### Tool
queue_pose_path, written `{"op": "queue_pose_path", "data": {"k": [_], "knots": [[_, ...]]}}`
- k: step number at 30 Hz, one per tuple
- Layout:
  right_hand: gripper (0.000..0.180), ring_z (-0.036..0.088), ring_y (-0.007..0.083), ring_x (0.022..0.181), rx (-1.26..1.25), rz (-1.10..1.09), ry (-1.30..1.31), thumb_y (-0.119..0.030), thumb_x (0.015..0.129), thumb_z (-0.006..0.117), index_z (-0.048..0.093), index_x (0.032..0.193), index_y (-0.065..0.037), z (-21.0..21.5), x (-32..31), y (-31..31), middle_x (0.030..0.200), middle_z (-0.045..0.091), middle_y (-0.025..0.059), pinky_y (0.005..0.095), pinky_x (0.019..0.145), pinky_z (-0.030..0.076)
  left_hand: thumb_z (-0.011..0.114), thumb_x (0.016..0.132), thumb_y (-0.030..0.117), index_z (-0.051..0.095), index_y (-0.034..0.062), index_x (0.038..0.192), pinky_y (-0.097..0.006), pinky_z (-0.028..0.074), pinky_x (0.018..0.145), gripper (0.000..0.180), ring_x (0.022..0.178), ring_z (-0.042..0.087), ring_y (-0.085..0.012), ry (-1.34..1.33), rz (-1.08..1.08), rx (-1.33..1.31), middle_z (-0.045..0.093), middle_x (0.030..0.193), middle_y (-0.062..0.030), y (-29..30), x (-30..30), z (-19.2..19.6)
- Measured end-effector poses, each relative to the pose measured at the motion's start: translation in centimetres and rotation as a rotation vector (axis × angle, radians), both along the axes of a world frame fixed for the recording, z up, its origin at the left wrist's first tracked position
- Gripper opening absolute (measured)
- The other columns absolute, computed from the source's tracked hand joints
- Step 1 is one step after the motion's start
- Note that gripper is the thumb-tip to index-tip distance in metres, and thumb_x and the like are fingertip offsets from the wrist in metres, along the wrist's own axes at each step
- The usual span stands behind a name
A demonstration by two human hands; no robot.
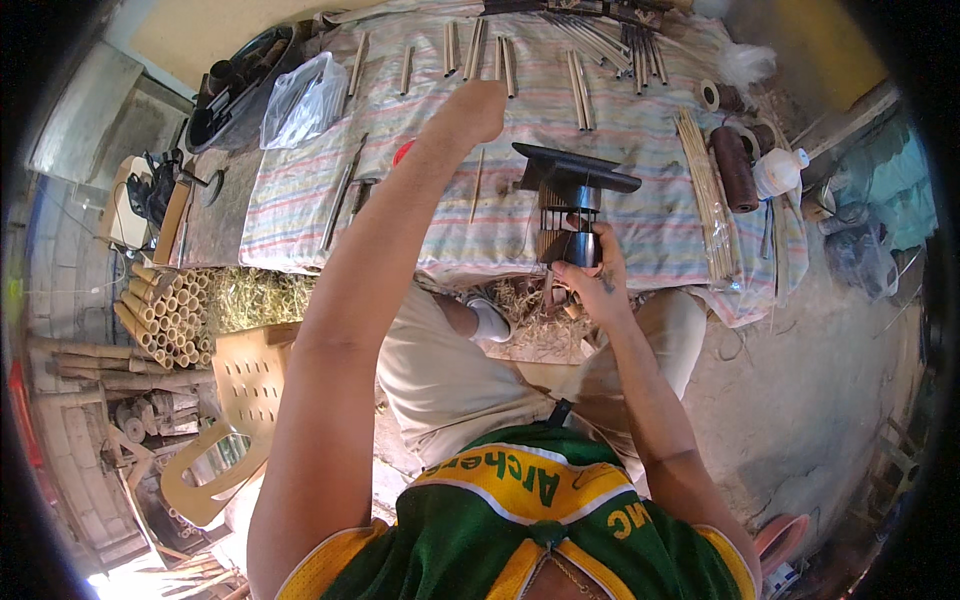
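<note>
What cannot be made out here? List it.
Head view:
- Left hand: seen from behind, so its fingers and anything held are hidden.
- Dark slatted bamboo lantern-like frame: its base is covered by the right hand.
- Black tray of tools: too small and bent near the rim.

left hand [470, 110]: fingers hidden, grip unclear | dark lantern frame [570, 205]: base hidden by right hand [590, 275]

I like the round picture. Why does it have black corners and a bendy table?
Head view: the fisheye lens leaves dark corners and curves the striped cloth near the rim; sunlight glares white at the lower left; the middle, with the right hand holding the dark lantern frame, is sharp.
</note>
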State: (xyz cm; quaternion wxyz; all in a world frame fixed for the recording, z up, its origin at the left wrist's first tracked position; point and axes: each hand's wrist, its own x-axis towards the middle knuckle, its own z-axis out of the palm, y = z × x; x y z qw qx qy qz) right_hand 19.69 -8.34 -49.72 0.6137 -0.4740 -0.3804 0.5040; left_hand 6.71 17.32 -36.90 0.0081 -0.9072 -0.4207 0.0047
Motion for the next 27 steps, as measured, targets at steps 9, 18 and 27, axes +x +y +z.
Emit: {"op": "queue_pose_path", "data": {"k": [9,18,27], "knots": [[0.064,0.06,0.0262,0.097,0.087,-0.152,-0.401,-0.027,0.072,0.087,0.051,0.119,-0.004,-2.5,0.7,2.6,0.109,0.059,0.0117,0.0405,0.085,0.048,0.069,0.079,0.024,0.066,-0.0022,0.095,-0.045,0.056,0.084,0.031,0.101,0.067,-0.038,-0.097,0.115,-0.039,0.069,0.099,-0.025,-1.0,-0.9,-11.9],[0.053,0.065,0.014,0.092,0.096,-0.035,-0.205,-0.004,0.08,0.078,0.044,0.12,0.0,-1.1,0.5,2.2,0.107,0.063,0.0089,0.0302,0.077,0.057,0.055,0.084,0.0,0.056,-0.0122,0.125,-0.041,0.056,0.09,0.043,0.097,0.069,-0.0325,-1.275,0.196,-0.777,0.068,0.103,-0.0217,-10.5,-6.6,-5.1],[0.053,0.061,0.0108,0.092,0.212,-0.099,-0.397,-0.008,0.08,0.08,0.048,0.122,-0.003,-1.9,0.6,2.4,0.103,0.062,0.0055,0.0276,0.078,0.052,0.064,0.071,-0.013,0.034,-0.008,0.146,-0.048,0.051,0.102,0.08,0.123,0.055,-0.0325,-1.664,-0.134,-1.335,0.054,0.131,-0.0181,-18.9,-9.7,-7.2]]}}
